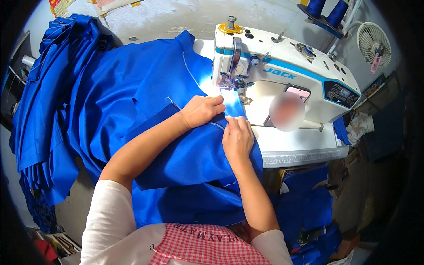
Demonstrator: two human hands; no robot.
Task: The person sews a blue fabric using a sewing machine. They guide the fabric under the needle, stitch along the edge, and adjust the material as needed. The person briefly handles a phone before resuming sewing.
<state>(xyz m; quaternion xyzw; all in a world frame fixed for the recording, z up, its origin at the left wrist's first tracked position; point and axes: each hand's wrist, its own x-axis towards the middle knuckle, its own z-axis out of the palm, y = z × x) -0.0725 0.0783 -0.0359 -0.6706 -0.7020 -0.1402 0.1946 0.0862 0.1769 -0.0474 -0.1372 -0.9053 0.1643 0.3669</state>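
A large piece of bright blue fabric (176, 150) spreads over the sewing table and hangs toward my lap. A white sewing machine (274, 57) with a blue stripe stands behind it, its lamp lighting the cloth under the needle area. My left hand (204, 109) is closed on the fabric just in front of the presser foot, thumb and fingers pinching a layer. Close by, my right hand (238, 137) grips the fabric's right edge, fingers bent toward the needle. Pale stitching runs along a seam (192, 73) left of the machine head.
A thick stack of blue cloth (48, 110) hangs at the left. On the machine bed lies a phone (297, 93), partly blurred. Blue thread cones (335, 13) and a small fan (373, 44) stand at the back right. More blue pieces (309, 203) lie below the table's right side.
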